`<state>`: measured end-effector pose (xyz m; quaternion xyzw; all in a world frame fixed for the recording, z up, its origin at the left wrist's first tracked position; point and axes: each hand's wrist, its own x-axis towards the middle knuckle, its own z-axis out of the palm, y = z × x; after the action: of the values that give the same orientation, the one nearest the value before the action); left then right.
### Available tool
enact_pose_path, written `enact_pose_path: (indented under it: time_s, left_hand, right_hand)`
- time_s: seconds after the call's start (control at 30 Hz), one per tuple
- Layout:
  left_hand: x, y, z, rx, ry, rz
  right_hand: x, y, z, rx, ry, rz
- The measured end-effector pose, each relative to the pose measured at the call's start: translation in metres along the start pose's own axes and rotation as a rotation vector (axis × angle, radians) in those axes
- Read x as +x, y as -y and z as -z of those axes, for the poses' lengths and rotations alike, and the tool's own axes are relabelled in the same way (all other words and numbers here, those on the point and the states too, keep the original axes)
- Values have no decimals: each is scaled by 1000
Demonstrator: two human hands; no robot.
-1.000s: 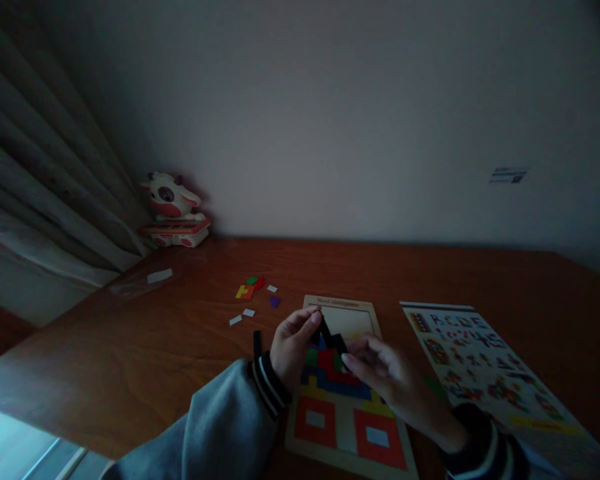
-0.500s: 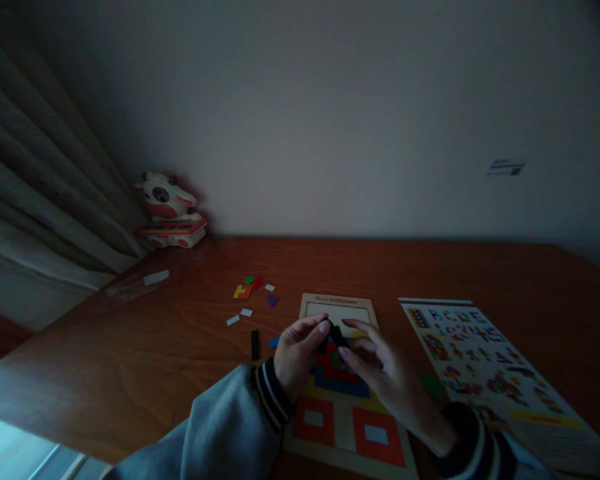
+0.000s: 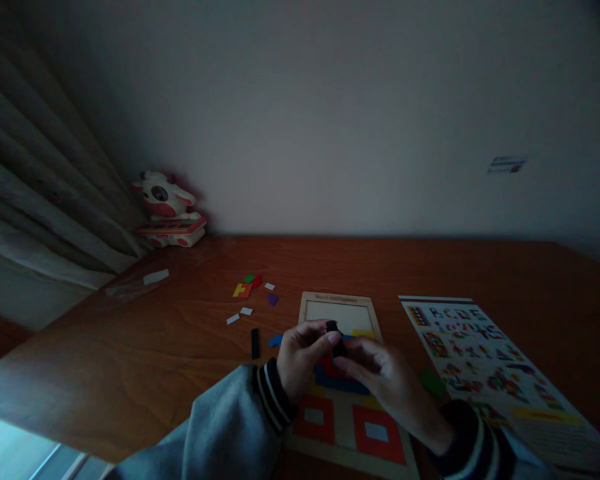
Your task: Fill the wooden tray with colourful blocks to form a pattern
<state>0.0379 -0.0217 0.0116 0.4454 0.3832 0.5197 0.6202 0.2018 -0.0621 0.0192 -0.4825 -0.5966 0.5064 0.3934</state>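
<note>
My left hand [image 3: 300, 359] and right hand [image 3: 383, 377] pinched a black piece [image 3: 335, 335] above the board [image 3: 336, 297], towards twelve o'clock; I judged this orienting, next needing one grip eased.

Brn tbl [image 3: 190, 360] w/ board [image 3: 337, 312]; loose pcs [image 3: 255, 343]; sheet [image 3: 485, 363]; cow toy [image 3: 170, 230].

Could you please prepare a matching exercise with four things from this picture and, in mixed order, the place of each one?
1. Small angular black piece
2. White-and-red cow-shaped toy
3. Colourful printed sheet
4. Straight black bar

A. Right of the rectangular wooden board
B. Near the pale curtain
C. Left of the board, lying on the brown table
D. Between the left hand and right hand

Pairs: 1-D, 2-B, 3-A, 4-C
</note>
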Motion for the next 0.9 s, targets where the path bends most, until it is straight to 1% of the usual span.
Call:
enact_pose_path:
  time_s: [0.1, 0.2, 0.33, 0.4, 0.5, 0.6, 0.67, 0.73, 0.8, 0.9]
  left_hand:
    - [0, -1, 0, 7, 9, -9]
    - [-1, -1, 0, 13, 22, -21]
    - [-2, 1, 0, -26, 49, 24]
    - [-2, 2, 0, -24, 47, 23]
    - [-2, 1, 0, -3, 62, 6]
    - [-2, -2, 3, 66, 113, -41]
    - [-3, -4, 6, 166, 157, -85]
    - [-3, -5, 10, 272, 202, -106]
    - [-3, -5, 13, 344, 233, -100]
    - [-1, -5, 15, 363, 233, -59]
  right_hand:
    - [0, 1, -2, 45, 0, -5]
    - [0, 0, -1, 43, -29, 3]
    - [1, 1, 0, 27, -37, 14]
    - [1, 2, 0, 20, -32, 24]
    - [1, 2, 1, -23, -45, 47]
    - [1, 2, 6, -92, -65, 77]
    - [2, 2, 12, -182, -116, 137]
    - [3, 2, 17, -308, -195, 237]
    - [3, -1, 21, -422, -249, 343]
    - [3, -5, 22, -506, -271, 473]
